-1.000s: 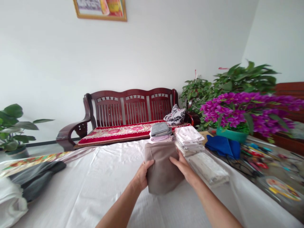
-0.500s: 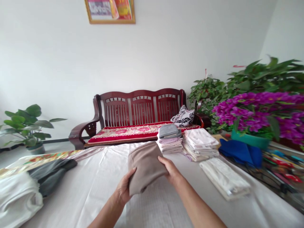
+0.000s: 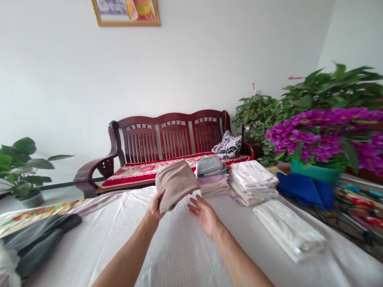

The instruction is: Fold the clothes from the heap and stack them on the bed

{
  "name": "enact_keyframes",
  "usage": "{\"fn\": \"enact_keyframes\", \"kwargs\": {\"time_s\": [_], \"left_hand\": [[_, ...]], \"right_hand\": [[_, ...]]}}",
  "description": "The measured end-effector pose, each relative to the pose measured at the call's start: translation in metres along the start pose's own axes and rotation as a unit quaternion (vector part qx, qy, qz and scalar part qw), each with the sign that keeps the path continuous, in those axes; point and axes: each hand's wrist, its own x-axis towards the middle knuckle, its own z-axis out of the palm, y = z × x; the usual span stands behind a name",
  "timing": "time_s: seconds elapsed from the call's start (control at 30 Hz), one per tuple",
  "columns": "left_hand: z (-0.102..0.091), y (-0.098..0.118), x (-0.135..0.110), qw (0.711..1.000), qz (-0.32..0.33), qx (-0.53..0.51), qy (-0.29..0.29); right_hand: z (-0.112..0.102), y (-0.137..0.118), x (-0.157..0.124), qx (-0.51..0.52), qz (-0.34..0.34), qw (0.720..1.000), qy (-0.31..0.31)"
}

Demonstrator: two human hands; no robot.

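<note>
A folded taupe garment (image 3: pixel 177 184) is raised over the white-covered table (image 3: pixel 179 255), its exact kind not clear. My left hand (image 3: pixel 156 204) grips its lower left edge, thumb on top. Just below its right corner, my right hand (image 3: pixel 205 213) is apart from the cloth, fingers spread and palm turned inward. Behind and to the right stands a stack of folded cloths with a grey one (image 3: pixel 210 166) on top. Beside it is a second stack of whitish folded clothes (image 3: pixel 253 181). A folded white cloth (image 3: pixel 289 229) lies nearer, at the right.
A dark grey garment (image 3: pixel 44 235) lies crumpled at the left, by a white cloth (image 3: pixel 7 265). Beyond the table is a red wooden bench (image 3: pixel 158 135) with a patterned pillow (image 3: pixel 227 145). Blue fabric (image 3: pixel 305 190) and a pot of purple flowers (image 3: pixel 317 171) stand right.
The taupe garment has moved forward and up, toward the grey-topped stack. My right hand has let go of it and opened; my left hand keeps its grip. The camera view has shifted slightly right.
</note>
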Motion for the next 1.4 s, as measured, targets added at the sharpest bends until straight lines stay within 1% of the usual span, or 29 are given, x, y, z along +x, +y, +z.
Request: {"fn": "enact_keyframes", "kwargs": {"time_s": [0.1, 0.2, 0.27, 0.37, 0.47, 0.53, 0.63, 0.7, 0.77, 0.8, 0.83, 0.87, 0.9, 0.93, 0.97, 1.0, 1.03, 1.07, 1.1, 1.13, 1.17, 1.2, 1.3, 1.4], "left_hand": [[-0.003, 0.004, 0.017, 0.998, -0.017, 0.061, 0.02], [-0.011, 0.011, 0.031, 0.99, -0.05, 0.121, 0.054], [-0.013, 0.016, 0.036, 0.985, -0.048, 0.152, 0.063], [-0.009, 0.02, 0.04, 0.985, -0.005, 0.169, 0.047], [-0.004, 0.017, 0.042, 0.981, 0.046, 0.184, 0.029], [-0.004, 0.015, 0.045, 0.974, 0.068, 0.212, 0.032], [-0.006, 0.015, 0.049, 0.953, 0.104, 0.275, 0.067], [-0.006, 0.019, 0.05, 0.931, 0.146, 0.321, 0.092], [-0.002, 0.019, 0.049, 0.909, 0.193, 0.355, 0.099], [0.001, 0.017, 0.047, 0.897, 0.214, 0.376, 0.089], [0.004, 0.013, 0.044, 0.877, 0.237, 0.412, 0.068], [0.007, 0.006, 0.041, 0.845, 0.262, 0.465, 0.038], [0.01, -0.002, 0.038, 0.797, 0.287, 0.53, 0.006], [0.013, -0.011, 0.036, 0.738, 0.308, 0.6, -0.021], [0.015, -0.021, 0.034, 0.674, 0.322, 0.664, -0.036], [0.016, -0.03, 0.034, 0.618, 0.327, 0.714, -0.038], [0.018, -0.037, 0.035, 0.578, 0.325, 0.748, -0.027], [0.019, -0.043, 0.036, 0.548, 0.319, 0.773, -0.013], [0.021, -0.046, 0.038, 0.526, 0.312, 0.791, -0.002], [0.022, -0.047, 0.04, 0.509, 0.305, 0.805, 0.005], [0.023, -0.047, 0.041, 0.499, 0.298, 0.814, 0.005], [0.023, -0.046, 0.041, 0.495, 0.292, 0.818, 0.0], [0.018, -0.041, 0.028, 0.506, 0.296, 0.81, -0.016], [-0.002, -0.042, -0.004, 0.526, 0.333, 0.782, -0.01]], "right_hand": [[-0.005, 0.004, 0.001, -0.005, 0.001, 1.0, 0.02], [-0.003, 0.006, -0.001, -0.026, -0.001, 0.999, 0.033], [0.0, 0.006, -0.002, -0.033, -0.003, 0.999, 0.04], [0.002, 0.006, -0.003, -0.037, -0.009, 0.998, 0.051], [0.004, 0.006, -0.004, -0.053, -0.015, 0.997, 0.052], [0.005, 0.006, -0.005, -0.064, -0.017, 0.996, 0.054], [0.007, 0.006, -0.008, -0.076, -0.022, 0.995, 0.06], [0.009, 0.006, -0.01, -0.09, -0.031, 0.994, 0.062], [0.01, 0.007, -0.011, -0.111, -0.047, 0.991, 0.064], [0.01, 0.008, -0.011, -0.123, -0.058, 0.988, 0.067], [0.011, 0.009, -0.011, -0.136, -0.069, 0.986, 0.071], [0.011, 0.011, -0.01, -0.148, -0.082, 0.983, 0.076], [0.012, 0.012, -0.01, -0.161, -0.096, 0.979, 0.082], [0.012, 0.014, -0.009, -0.175, -0.108, 0.975, 0.087], [0.013, 0.016, -0.009, -0.191, -0.119, 0.97, 0.089], [0.013, 0.018, -0.008, -0.208, -0.128, 0.966, 0.087], [0.014, 0.019, -0.008, -0.225, -0.135, 0.961, 0.083], [0.014, 0.02, -0.008, -0.242, -0.139, 0.957, 0.078], [0.015, 0.021, -0.008, -0.257, -0.142, 0.953, 0.073], [0.015, 0.022, -0.008, -0.27, -0.143, 0.95, 0.07], [0.015, 0.022, -0.009, -0.28, -0.145, 0.946, 0.072], [0.015, 0.022, -0.009, -0.287, -0.148, 0.943, 0.076], [0.012, 0.021, -0.01, -0.3, -0.157, 0.937, 0.09], [0.008, 0.022, -0.009, -0.337, -0.163, 0.924, 0.075]]}}
